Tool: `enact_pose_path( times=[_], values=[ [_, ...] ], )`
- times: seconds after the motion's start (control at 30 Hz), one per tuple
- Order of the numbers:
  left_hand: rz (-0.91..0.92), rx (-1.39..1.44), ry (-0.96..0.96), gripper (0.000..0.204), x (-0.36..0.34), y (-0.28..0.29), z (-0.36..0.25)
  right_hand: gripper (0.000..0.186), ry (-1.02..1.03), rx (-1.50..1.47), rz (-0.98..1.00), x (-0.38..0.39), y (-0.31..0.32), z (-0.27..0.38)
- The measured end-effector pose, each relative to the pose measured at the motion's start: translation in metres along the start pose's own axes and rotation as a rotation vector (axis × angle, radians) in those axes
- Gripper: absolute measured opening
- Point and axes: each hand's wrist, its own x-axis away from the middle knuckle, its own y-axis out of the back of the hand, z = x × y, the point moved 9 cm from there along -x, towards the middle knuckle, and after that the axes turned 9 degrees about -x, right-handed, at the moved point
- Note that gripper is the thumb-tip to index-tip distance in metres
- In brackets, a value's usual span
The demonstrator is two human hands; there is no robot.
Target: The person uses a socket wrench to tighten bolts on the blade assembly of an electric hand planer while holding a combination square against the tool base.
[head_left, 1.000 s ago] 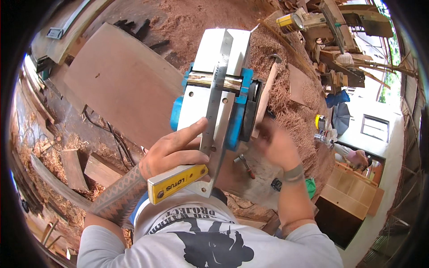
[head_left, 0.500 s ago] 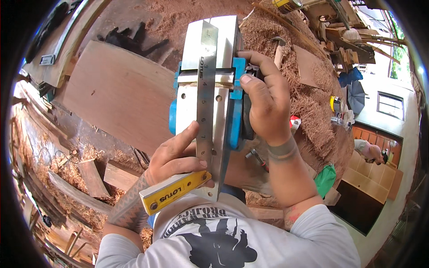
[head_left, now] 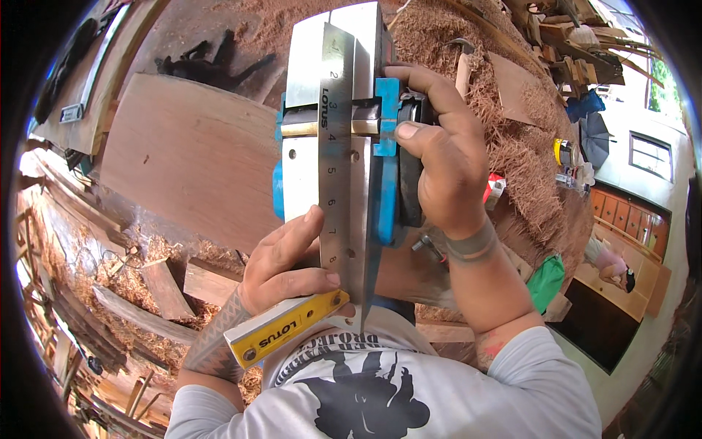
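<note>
A blue electric hand planer (head_left: 301,179) is turned with its metal sole up in front of my chest. Across its sole and dark cutter drum (head_left: 369,118) lies the steel blade of a try square (head_left: 336,219), lengthwise. My left hand (head_left: 281,260) is closed on the square near its yellow handle (head_left: 281,331), fingers pressing the blade's left edge. On the planer's right side, my right hand (head_left: 446,164) wraps the body beside the drum, thumb and forefinger near the blue edge. The planer's underside and the palm of my left hand are hidden.
A wide wooden board (head_left: 186,154) lies at the left, with a black dog-like animal (head_left: 212,66) beyond it. Wood shavings (head_left: 512,168) heap at the right, near a hammer (head_left: 463,69). Offcuts (head_left: 168,289) lie lower left. Another person (head_left: 608,265) is at the far right.
The planer, the square and both hands have shifted slightly up and left in view. My grip on both looks the same. The surroundings at the right have swung slightly outward.
</note>
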Motion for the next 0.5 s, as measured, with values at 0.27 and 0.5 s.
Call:
enact_pose_path(
  times=[0.27,0.5],
  values=[
    [-0.032,-0.032,-0.027,0.068,-0.004,0.005,-0.008,0.046,-0.103,0.023,0.029,0.002,-0.002,-0.004],
    [-0.057,0.013,-0.015,0.067,-0.006,0.002,-0.004,0.036,-0.129,-0.004,0.008,0.001,0.001,-0.006]
  ],
)
